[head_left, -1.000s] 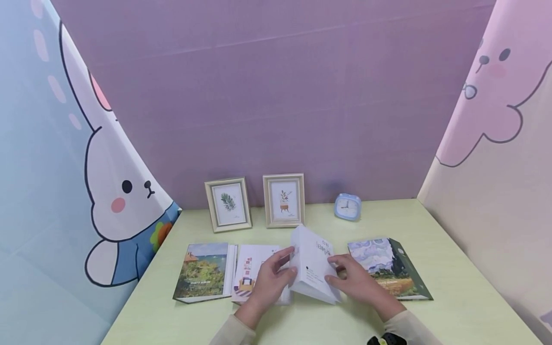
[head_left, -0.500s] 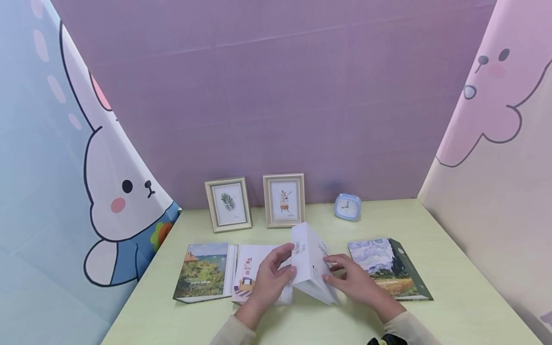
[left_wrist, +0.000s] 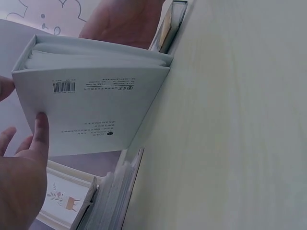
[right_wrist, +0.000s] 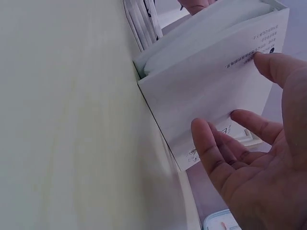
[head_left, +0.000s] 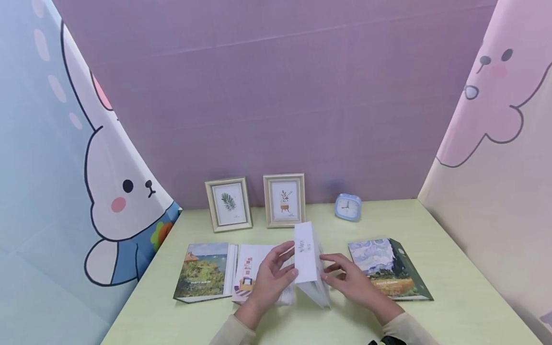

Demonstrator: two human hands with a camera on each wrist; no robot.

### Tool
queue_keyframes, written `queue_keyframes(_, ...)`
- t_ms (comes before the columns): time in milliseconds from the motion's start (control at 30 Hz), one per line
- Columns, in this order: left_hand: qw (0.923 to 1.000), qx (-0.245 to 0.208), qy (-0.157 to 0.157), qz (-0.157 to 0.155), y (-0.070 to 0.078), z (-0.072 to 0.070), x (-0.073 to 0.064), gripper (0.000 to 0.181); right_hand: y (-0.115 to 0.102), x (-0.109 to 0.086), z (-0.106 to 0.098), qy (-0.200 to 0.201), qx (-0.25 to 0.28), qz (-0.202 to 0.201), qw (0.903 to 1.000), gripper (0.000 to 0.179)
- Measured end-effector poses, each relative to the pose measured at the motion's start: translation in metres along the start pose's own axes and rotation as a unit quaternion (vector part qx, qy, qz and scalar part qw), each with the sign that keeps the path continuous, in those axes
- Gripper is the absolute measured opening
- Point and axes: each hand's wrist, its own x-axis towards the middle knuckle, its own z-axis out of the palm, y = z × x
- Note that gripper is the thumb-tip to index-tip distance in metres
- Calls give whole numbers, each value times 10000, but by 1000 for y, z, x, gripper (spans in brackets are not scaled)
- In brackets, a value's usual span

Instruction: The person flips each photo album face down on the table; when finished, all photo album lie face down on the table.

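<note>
A white photo album (head_left: 305, 251) stands spine up on the table, its pages fanning slightly at the near end. My left hand (head_left: 271, 275) is at its left side; in the left wrist view a fingertip presses the cover printed with a barcode (left_wrist: 64, 86). From the other side, my right hand (head_left: 353, 282) touches the opposite cover with thumb and spread fingertips, plain in the right wrist view. Neither hand's fingers wrap around the album. Partly behind my left hand lies a white album (head_left: 247, 275) with a yellow chair picture.
A landscape photo album (head_left: 203, 270) lies at the left, and one with a swirling sky cover (head_left: 379, 261) lies at the right. Two picture frames (head_left: 228, 205) and a blue alarm clock (head_left: 347, 207) stand at the back of the pale table (head_left: 448, 268), before a purple backdrop.
The white album has turned from showing its printed cover to showing its spine, swinging more upright between my hands. Both hands stay in nearly the same place; the right has shifted slightly left.
</note>
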Motion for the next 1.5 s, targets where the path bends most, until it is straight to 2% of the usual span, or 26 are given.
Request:
queue_keyframes(367, 9992, -178, -336, 85, 3, 0, 0, 73, 0, 1, -1, -96, 542, -107, 9984, 48)
queue_keyframes(567, 9985, -126, -533, 8, 2, 0, -2, 72, 1, 0, -3, -221, 856, -116, 9960, 49)
queue_keyframes(867, 9968, -198, -734, -239, 0, 0, -3, 70, -2, 0, -4, -271, 1101, 31, 9936, 51)
queue_keyframes(967, 9966, -140, -776, -235, 1, 1, -3, 69, -2, 0, -5, -290, 1162, 9, 9928, 53)
queue_keyframes(1067, 9965, -29, -833, -97, 0, 2, -2, 63, 0, 0, -6, -303, 1188, -95, 9924, 53)
queue_keyframes(1200, 9955, 216, -922, -39, -1, 3, -3, 56, 4, 1, -9, -346, 1350, -441, 9893, 51)
queue_keyframes(1367, 9932, 430, -1059, -221, -4, 5, -4, 58, 8, 1, -14, -335, 1548, -766, 9844, 47)
queue_keyframes(1500, 9916, 382, -1158, -431, -5, 6, -5, 56, 7, 0, -19, -298, 1615, -717, 9838, 46)
